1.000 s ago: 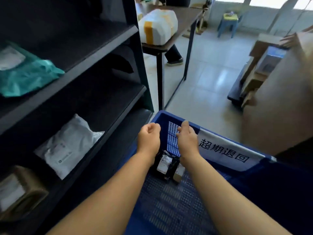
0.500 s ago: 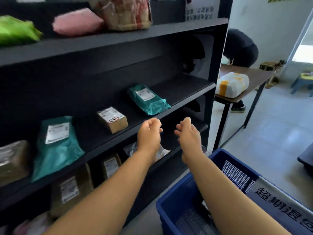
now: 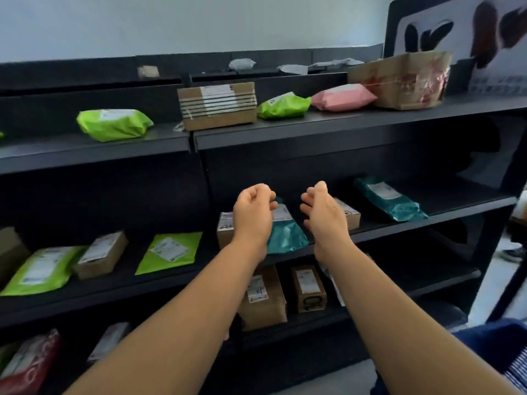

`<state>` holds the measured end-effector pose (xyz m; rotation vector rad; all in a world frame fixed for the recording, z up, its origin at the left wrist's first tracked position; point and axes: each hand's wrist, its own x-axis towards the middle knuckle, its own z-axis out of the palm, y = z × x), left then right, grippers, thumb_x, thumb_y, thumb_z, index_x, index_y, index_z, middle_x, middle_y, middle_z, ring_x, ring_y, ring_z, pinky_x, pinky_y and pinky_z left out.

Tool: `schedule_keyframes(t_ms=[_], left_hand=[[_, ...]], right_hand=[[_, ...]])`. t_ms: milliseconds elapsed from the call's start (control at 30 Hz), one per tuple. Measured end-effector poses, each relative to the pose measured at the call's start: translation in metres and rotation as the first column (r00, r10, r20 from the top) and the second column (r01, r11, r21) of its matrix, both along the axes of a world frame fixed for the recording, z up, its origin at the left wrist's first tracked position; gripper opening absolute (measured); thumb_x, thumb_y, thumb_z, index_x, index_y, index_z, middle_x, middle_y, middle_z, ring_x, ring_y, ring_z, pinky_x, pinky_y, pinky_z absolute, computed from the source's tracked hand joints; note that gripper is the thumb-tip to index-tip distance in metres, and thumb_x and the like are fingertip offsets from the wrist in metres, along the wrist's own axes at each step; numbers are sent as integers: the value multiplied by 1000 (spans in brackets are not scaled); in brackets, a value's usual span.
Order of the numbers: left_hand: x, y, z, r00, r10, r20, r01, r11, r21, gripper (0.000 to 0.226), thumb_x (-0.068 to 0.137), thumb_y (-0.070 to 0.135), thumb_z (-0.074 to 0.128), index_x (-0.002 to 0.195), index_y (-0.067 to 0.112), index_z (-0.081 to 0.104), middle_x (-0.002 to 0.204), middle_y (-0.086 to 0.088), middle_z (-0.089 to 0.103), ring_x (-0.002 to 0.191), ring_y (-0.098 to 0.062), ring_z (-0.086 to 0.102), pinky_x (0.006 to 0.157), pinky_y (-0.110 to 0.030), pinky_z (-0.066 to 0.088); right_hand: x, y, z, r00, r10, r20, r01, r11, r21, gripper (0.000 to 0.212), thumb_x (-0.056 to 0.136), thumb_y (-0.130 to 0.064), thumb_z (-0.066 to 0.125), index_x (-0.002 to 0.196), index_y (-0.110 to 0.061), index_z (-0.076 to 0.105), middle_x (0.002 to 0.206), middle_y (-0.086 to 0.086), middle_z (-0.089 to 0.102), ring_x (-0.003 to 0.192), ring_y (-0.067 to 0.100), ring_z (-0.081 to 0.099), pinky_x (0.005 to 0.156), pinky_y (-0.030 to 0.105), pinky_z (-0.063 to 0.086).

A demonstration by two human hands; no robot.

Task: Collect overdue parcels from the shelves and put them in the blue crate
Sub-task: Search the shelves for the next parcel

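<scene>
Teal plastic mailer parcel [image 3: 286, 233] lies just beyond both loosely curled, empty hands, left hand [image 3: 252, 216] and right hand [image 3: 323, 213]; a hurried grab could knock the small brown cardboard box [image 3: 346, 215] beside the right fingers.

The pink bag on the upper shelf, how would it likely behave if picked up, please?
The pink bag looks puffy and rounded, so it is probably soft and would sag in a one-handed grip. Its glossy plastic skin may be slippery. It lies flat, so rolling seems unlikely.
</scene>
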<state>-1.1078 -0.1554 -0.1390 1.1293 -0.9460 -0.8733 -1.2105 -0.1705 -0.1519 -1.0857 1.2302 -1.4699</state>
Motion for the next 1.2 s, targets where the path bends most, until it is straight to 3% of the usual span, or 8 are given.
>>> schedule_keyframes(t_ms=[133,367,567,667,800,967,1067,1200], left_hand=[[64,26,27,996,88,-11,-88,995,-41,9,97,25,48,91,27,54,105,0,65,93,-13,62,83,-31,51],[142,46,59,978,209,-26,-211,972,-108,9,97,26,47,93,26,56,104,1,65,92,-13,62,80,-29,50],[183,31,87,958,285,-26,-285,947,-149,10,96,24,47,93,23,57,97,3,64,87,-11,60,77,-27,49],[203,13,99,940,342,12,-335,926,-172,10,94,25,48,94,23,58,93,4,63,86,-11,58,80,-30,49],[233,-24,119,895,443,50,-427,885,-188,26,92,30,50,111,14,58,88,6,55,72,-7,48,63,-23,40],[268,-68,142,832,537,141,-522,843,-131,28,93,36,44,83,10,50,75,3,35,63,-13,32,54,-28,23],[286,-88,146,814,537,221,-537,841,-65,58,93,41,42,130,-3,44,104,-12,55,87,-23,52,63,-30,32],[306,-114,143,835,478,271,-511,857,63,67,90,49,40,140,4,40,144,-15,44,127,-33,44,98,-42,38]], right_hand=[[62,13,28,995,103,-9,-103,993,-57,30,98,-49,33,83,-34,54,100,-10,60,105,14,57,96,38,45],[144,29,68,970,240,-26,-241,963,-117,31,99,-45,34,89,-29,58,121,5,62,111,20,58,96,40,46],[187,7,94,951,308,-38,-309,937,-161,32,98,-46,36,89,-25,59,118,6,62,111,22,57,90,37,46],[204,-19,107,943,332,-31,-332,926,-182,32,98,-48,37,91,-27,60,104,-2,65,99,16,59,89,34,44],[225,-60,128,937,348,-37,-348,911,-220,33,99,-45,39,83,-20,54,84,-2,52,77,14,47,72,30,39],[243,-107,147,922,357,-148,-384,892,-240,36,99,-39,39,83,-7,43,82,2,43,71,13,37,60,29,31],[257,-134,154,900,352,-257,-407,890,-206,33,98,-40,39,72,-20,37,72,-6,34,61,11,31,51,29,24],[281,-170,157,870,375,-321,-430,895,-119,37,92,-50,42,71,-31,18,74,-11,23,64,11,28,50,32,20]])
